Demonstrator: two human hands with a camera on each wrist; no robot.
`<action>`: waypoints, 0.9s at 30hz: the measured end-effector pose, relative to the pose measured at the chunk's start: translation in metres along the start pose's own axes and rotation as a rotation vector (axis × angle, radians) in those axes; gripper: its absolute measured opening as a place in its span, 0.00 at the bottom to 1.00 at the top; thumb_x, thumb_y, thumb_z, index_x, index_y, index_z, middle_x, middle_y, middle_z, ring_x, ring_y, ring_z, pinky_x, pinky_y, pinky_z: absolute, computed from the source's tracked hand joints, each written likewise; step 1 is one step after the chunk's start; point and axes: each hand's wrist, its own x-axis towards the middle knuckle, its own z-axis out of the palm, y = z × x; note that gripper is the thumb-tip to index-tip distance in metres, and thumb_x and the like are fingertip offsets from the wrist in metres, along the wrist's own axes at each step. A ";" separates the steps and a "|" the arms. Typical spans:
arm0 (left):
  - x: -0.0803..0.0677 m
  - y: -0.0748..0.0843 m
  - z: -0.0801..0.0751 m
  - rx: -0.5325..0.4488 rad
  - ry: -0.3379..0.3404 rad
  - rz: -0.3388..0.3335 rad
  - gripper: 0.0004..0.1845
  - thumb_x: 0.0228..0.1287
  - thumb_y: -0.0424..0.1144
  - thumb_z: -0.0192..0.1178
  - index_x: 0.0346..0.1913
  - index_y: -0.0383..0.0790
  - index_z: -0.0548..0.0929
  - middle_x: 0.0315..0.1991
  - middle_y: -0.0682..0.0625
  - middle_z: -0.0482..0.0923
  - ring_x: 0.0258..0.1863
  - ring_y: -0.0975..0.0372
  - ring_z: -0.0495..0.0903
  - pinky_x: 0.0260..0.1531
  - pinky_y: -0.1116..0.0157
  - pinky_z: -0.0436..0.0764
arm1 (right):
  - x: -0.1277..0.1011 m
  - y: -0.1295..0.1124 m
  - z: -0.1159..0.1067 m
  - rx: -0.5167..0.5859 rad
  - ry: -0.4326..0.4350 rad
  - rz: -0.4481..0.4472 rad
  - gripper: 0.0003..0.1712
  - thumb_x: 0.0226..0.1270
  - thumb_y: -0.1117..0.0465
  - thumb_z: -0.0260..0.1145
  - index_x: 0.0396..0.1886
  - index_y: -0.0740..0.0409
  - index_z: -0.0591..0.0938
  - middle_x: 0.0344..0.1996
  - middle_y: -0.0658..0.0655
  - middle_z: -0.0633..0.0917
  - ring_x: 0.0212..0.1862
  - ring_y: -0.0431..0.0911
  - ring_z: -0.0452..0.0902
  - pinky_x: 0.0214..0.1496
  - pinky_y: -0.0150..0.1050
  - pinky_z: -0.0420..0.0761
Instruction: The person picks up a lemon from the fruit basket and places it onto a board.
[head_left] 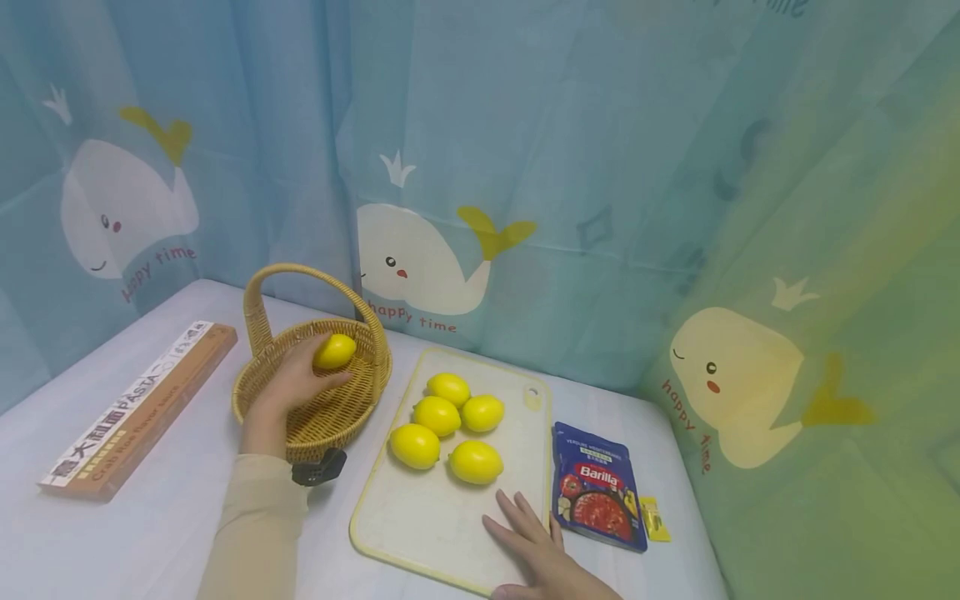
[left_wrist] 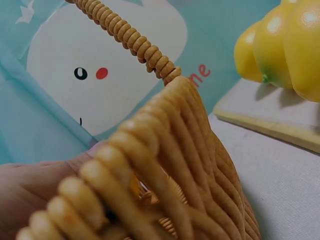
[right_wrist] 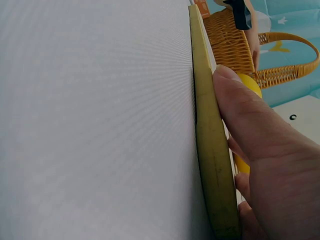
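Altogether six lemons — five on the cutting board (head_left: 450, 517), one lemon (head_left: 334, 351) in the basket (head_left: 330, 417).

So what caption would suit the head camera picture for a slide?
Left hand holds a lemon in a basket; right hand rests flat on the cutting board.

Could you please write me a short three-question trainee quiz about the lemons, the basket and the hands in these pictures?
1. How many yellow lemons lie on the pale cutting board?
2. True or false: the right hand grips the blue Barilla sauce pouch.
3. Which thing does the left hand hold? A) the long pasta box B) a yellow lemon C) the basket's handle

Key
1. Five, clustered at the board's far end.
2. False: it rests flat on the board's near right corner, fingers straight.
3. B: it holds a yellow lemon inside the woven wicker basket.
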 end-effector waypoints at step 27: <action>0.000 0.000 0.003 0.051 -0.105 0.050 0.40 0.59 0.40 0.64 0.72 0.36 0.57 0.71 0.35 0.56 0.70 0.40 0.55 0.69 0.42 0.55 | 0.001 0.004 0.003 -0.025 0.014 -0.016 0.43 0.58 0.36 0.62 0.72 0.35 0.60 0.76 0.59 0.48 0.73 0.68 0.35 0.56 0.82 0.32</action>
